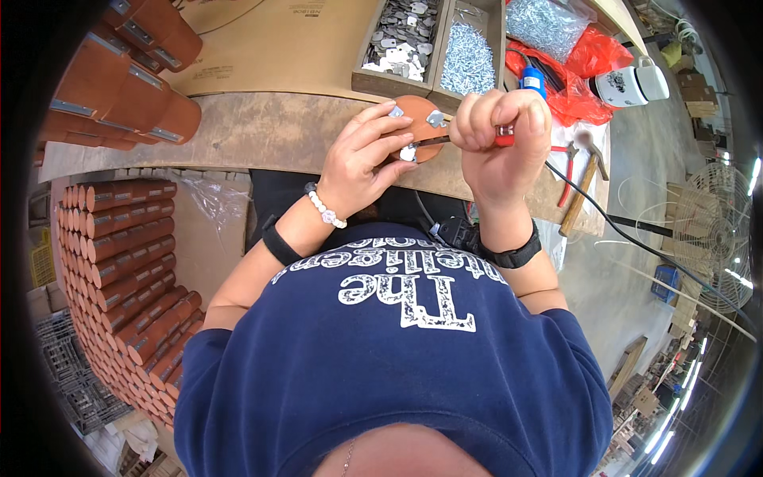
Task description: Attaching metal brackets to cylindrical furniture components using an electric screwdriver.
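At the table edge my left hand (367, 159) grips a reddish-brown round piece (413, 107), its fingers over the top and the thumb at the near side. Small silvery metal plates (435, 118) sit on the piece, and one bright plate (408, 153) shows by my thumb. My right hand (506, 139) is closed in a fist just to the right of the piece. Wrapped in that fist is a red-handled tool (505, 135); my fingers hide most of it, so its exact kind cannot be told.
A wooden box (433, 75) beyond my hands holds metal plates (401, 40) and screws (469, 60). Pliers (567, 175) and a hammer (579, 191) lie right, below a white bottle (628, 85). Stacked reddish-brown pieces (131, 270) stand left; a fan (711, 230) stands far right.
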Motion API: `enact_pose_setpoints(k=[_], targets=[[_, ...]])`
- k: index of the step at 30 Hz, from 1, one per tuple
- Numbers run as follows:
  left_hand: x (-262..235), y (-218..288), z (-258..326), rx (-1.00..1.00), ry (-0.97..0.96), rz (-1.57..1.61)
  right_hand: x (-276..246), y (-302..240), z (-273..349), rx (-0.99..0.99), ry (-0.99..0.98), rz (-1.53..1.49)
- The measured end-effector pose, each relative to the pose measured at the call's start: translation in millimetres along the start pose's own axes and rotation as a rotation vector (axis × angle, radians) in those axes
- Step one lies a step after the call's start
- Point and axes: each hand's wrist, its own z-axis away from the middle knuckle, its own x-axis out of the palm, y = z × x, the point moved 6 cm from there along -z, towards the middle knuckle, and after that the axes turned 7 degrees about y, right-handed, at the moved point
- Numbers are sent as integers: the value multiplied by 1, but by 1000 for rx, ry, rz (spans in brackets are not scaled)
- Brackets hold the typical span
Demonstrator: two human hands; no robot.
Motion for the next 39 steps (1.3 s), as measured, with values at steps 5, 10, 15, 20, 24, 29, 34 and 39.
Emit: enact_pose_setpoints(k=[5,10,15,20,24,29,34,39], targets=[[0,0,0,-3,1,4,2,-1,0,14,14,12],[0,-1,1,-6,-20,11,4,-2,1,17,-7,26],[1,-3,1,-13,-27,11,3,-1,1,31,-12,26],[0,-2,0,-5,-23,12,5,-2,1,34,-25,34],[0,-2,0,-7,-23,13,5,-2,1,40,-36,32],[-1,-1,-1,-10,-3,25,6,-2,2,48,-38,37],[-1,-1,-2,-8,-2,22,9,-4,3,42,-108,60],[-1,-2,-2,-8,-2,24,16,-4,5,115,-189,71]])
